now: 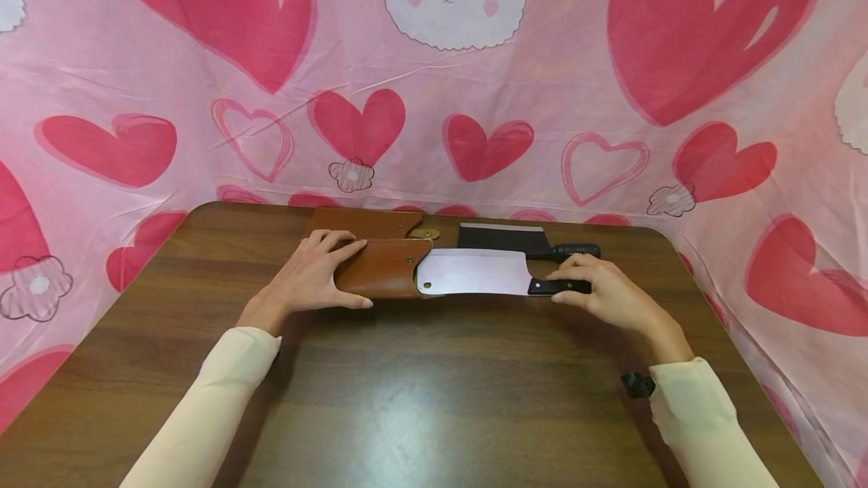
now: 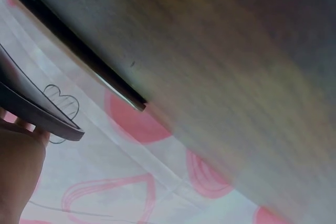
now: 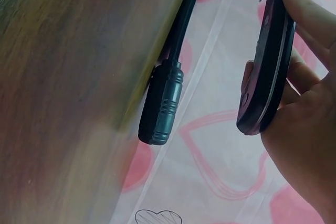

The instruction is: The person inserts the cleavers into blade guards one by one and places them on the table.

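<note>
My left hand (image 1: 305,273) holds a brown leather knife sheath (image 1: 383,269), thumb at its near edge and fingers at its far edge. In the left wrist view, fingers lie against the raised, dark-looking sheath (image 2: 37,111). A cleaver (image 1: 475,271) with a broad shiny blade lies level in the grip of my right hand (image 1: 610,292), which pinches its black riveted handle. The holed end of the blade meets the sheath's curved mouth; how far it goes in, I cannot tell. In the right wrist view, thumb and fingers clasp the handle (image 3: 268,61) from both sides.
Behind the held things, a second brown sheath (image 1: 359,221) with a snap strap (image 1: 426,234) lies on the wooden table (image 1: 407,382). Beside it is a dark-bladed cleaver (image 1: 502,239) with a ribbed black handle (image 3: 161,103). A pink heart-printed cloth (image 1: 434,111) hangs beyond the table's back edge.
</note>
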Available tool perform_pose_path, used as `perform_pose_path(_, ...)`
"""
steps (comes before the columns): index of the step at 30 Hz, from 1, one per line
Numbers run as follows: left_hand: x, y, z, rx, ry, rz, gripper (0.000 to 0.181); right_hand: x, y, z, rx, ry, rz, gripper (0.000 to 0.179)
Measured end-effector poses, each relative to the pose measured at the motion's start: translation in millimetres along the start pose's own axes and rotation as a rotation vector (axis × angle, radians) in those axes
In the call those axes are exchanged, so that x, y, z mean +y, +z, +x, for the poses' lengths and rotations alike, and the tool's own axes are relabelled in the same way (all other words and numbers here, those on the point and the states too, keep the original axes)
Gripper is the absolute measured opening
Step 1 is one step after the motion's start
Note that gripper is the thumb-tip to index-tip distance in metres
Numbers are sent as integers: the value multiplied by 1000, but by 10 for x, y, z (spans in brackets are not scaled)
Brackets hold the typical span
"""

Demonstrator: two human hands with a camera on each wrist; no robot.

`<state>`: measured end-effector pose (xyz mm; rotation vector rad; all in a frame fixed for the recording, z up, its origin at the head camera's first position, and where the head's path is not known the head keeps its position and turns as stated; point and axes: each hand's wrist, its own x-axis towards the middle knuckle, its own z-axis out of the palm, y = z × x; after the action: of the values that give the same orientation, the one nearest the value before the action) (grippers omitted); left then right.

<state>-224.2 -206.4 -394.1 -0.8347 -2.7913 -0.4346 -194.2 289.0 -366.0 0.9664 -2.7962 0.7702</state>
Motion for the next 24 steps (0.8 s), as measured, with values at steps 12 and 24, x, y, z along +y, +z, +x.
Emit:
perform_pose_path(12,-5,18,15,27,5,-4,109,-70,2,45,10,-10,3,27)
perform_pose_path(24,17,27,33,40,-9,-8,108,-133,24,104,6,-11,5,27)
